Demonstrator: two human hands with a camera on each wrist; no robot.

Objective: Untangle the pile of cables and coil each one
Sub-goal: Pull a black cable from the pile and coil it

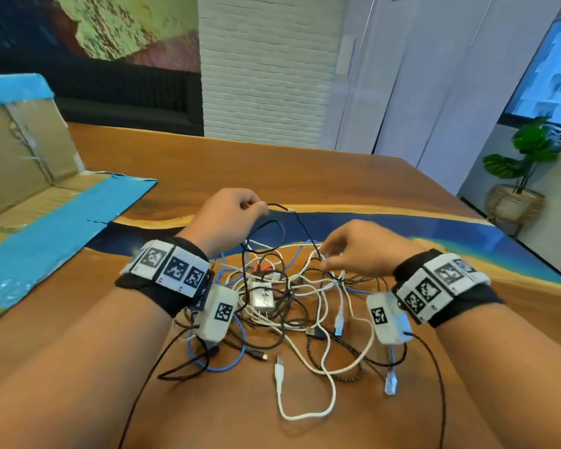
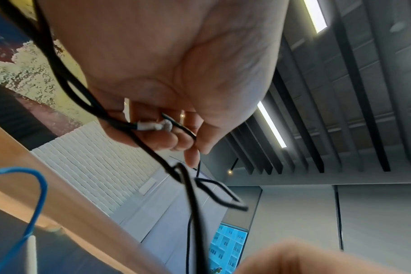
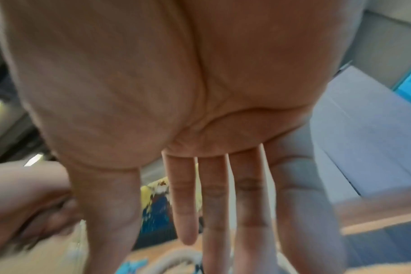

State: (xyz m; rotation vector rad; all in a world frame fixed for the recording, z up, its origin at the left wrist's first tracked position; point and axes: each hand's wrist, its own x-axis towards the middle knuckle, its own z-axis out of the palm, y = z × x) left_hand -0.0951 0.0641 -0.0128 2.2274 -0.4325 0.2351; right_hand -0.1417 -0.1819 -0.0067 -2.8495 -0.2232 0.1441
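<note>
**Cable pile, one thin black lead lifted clear for separation**

Item 1. Left hand [image 1: 230,215]: the grip is curled, fingertips pinching a thin black cable [image 1: 300,226] near a small white fitting [image 2: 153,126], as the left wrist view shows. Held raised above the pile, probably so the lead's slack hangs free and its crossings can be read.

Item 2. Thin black cable: runs from the left grip down and toward the right hand, then drops into the heap. Below the left grip it forms a loose loop [image 2: 214,192], likely a knot or crossing yet to be cleared.

Item 3. Right hand [image 1: 360,251]: fingers [image 3: 214,192] long and straight in the wrist view, the grip spread. In the head view its fingertips sit over the strand just where it enters the pile; whether they touch it cannot be told. Placement suggests it is set to guide or pick the strand free.

Item 4. Pile of cables [image 1: 292,306]: below and between both grips, on the bench [image 1: 272,166]. Includes white leads, a blue cable [image 1: 237,351], braided dark ones and a white adapter block [image 1: 262,298]. All interlaced; none coiled yet.

Item 5. Flattened cardboard box [image 1: 30,196] with blue tape: well apart, left of the left grip.
</note>
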